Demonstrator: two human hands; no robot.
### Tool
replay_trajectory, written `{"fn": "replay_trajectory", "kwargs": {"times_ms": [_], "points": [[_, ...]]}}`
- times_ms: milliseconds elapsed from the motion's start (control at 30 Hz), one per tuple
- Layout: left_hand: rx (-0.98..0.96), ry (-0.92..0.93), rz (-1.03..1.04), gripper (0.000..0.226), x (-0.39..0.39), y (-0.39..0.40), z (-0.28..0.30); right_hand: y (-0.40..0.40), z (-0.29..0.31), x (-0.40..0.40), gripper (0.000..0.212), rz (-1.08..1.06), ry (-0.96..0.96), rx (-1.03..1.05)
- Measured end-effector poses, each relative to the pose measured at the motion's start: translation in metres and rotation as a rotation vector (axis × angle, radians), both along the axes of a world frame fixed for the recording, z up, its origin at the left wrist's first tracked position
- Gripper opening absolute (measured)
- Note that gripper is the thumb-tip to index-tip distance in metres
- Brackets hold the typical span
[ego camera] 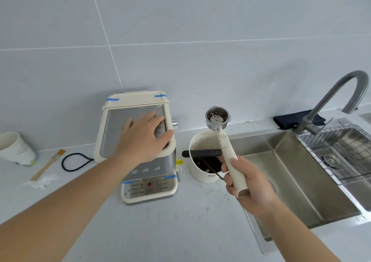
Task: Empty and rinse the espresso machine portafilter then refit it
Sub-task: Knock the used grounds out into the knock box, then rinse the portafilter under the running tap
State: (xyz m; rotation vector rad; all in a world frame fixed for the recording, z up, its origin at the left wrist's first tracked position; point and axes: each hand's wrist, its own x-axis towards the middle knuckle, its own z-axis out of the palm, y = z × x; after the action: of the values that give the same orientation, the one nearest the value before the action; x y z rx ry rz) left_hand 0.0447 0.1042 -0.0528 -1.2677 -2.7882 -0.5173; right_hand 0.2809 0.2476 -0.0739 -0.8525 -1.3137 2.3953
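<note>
Right hand (244, 183): fingers wrapped round portafilter (224, 139) handle, basket up over knock box (203, 157), residue inside, likely bound for sink (291, 173). Left hand (145, 139): fingers spread flat atop machine (136, 141), apparently steadying it on worktop (160, 231)

The espresso machine (136, 141) has a matt cream plastic shell, a brushed metal top plate and a shinier metal front band; the portafilter (224, 139) pairs a polished metal basket, soiled with grounds, with a smooth cream plastic handle. The sink (291, 181) and tap (331, 99) are brushed steel. The worktop (160, 231) is smooth pale stone-like, the wall glossy tile, the cloth (293, 118) dark fabric, the brush (47, 166) wood-handled, the cup (15, 148) paper.
</note>
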Motion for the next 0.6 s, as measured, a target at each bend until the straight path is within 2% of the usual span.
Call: {"fn": "replay_trajectory", "kwargs": {"times_ms": [100,200,300,367,467,600], "points": [[-0.01,-0.006,-0.003,0.047,0.001,0.0,0.002,-0.003,0.008,0.003,0.015,-0.034,-0.018,-0.007],[-0.038,-0.028,-0.005,0.05,0.003,0.0,0.005,-0.002,0.014,0.004,0.014,-0.031,-0.006,0.01],[-0.027,-0.14,0.002,0.036,0.008,0.0,0.015,0.002,0.017,0.007,0.017,-0.027,0.009,0.028],[0.086,-0.242,0.029,0.031,0.021,0.004,0.022,0.009,0.015,0.013,0.018,-0.016,0.022,0.023],[0.309,-0.353,0.032,0.036,0.065,0.019,0.025,0.028,0.017,0.029,0.022,0.012,0.018,0.039],[0.584,-0.817,0.109,0.014,0.128,0.064,0.019,0.071,0.027,0.063,0.028,0.054,0.005,0.071]]}}
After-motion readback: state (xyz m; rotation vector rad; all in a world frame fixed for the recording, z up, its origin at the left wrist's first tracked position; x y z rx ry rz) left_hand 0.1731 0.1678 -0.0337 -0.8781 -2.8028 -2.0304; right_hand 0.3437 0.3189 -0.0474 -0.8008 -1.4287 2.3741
